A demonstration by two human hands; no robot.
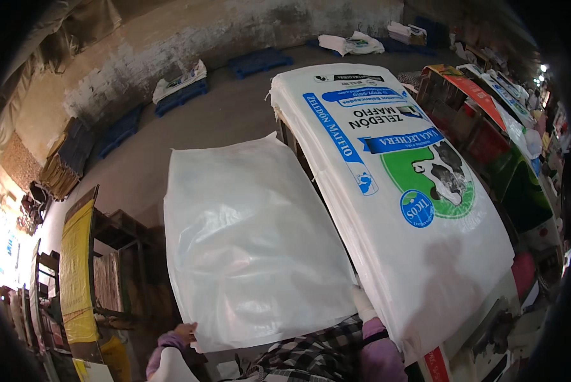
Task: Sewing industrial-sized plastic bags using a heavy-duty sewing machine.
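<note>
Translucent plastic liner bag (253,242) spread flat and upward from both hands, its lower edge at the fingertips. Left hand (185,332) pinched the bag's lower left corner, fingers closed on the film. Right hand (364,304), in a white glove, sat at the bag's lower right edge, against the printed white woven sack (394,191) lying just right of it; whether those fingers were closed could not be told. Yellow sacks (78,267) stood left of the left hand.
</note>
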